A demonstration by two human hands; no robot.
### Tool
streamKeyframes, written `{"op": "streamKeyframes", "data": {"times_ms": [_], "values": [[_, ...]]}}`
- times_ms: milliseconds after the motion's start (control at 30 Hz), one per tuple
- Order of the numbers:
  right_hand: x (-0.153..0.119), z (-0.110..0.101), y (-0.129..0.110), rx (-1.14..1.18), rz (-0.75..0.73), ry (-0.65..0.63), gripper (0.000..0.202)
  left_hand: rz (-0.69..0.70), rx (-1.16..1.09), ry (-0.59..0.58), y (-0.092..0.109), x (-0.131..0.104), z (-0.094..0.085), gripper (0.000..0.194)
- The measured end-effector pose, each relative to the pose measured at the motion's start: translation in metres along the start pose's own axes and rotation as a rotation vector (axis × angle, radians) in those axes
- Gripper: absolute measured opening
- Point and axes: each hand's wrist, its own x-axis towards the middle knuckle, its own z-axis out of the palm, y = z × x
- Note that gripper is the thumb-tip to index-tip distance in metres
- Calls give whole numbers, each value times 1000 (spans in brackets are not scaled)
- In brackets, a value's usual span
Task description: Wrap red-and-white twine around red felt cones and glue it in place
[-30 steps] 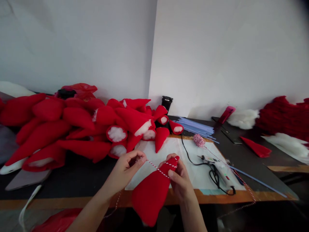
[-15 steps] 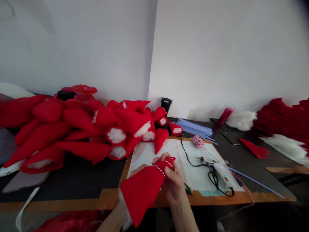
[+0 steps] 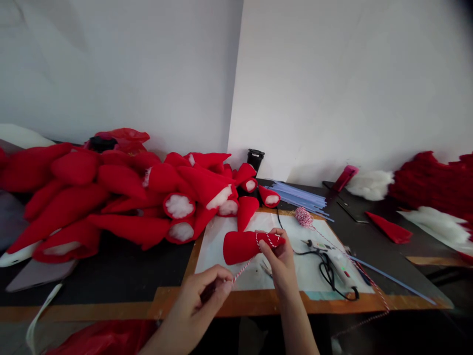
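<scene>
My right hand (image 3: 281, 256) holds a stuffed cone (image 3: 246, 245) over the mat (image 3: 229, 231) on the table (image 3: 111, 266), and my left hand (image 3: 199, 301) sits nearer me and to the left, pinching the twine (image 3: 244, 266) that runs up to the cone's tip. Behind and left of the cone lies the pile of cones (image 3: 121, 197). Right of my right hand the glue gun (image 3: 332, 256) lies on the mat, with the twine ball (image 3: 303, 216) behind it and the sticks (image 3: 299, 196) further back.

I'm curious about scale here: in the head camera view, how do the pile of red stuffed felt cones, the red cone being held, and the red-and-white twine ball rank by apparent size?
1. Pile of red stuffed felt cones
2. Held red cone
3. Red-and-white twine ball, smallest, though it lies farther away.
</scene>
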Motion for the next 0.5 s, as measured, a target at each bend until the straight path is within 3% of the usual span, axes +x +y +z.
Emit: {"op": "streamKeyframes", "data": {"times_ms": [133,233,367,500], "values": [[-7,-9,-8,30,69,-117,30,29,-45,43,12,22,-25,36],[-13,-12,-18,133,138,-199,33,48,-97,80,9,38,-31,36],[-20,-8,-29,310,230,-257,40,-9,-197,105,-8,49,-21,39],[-22,3,-29,429,265,-224,42,-72,-281,77,-32,46,4,45]]}}
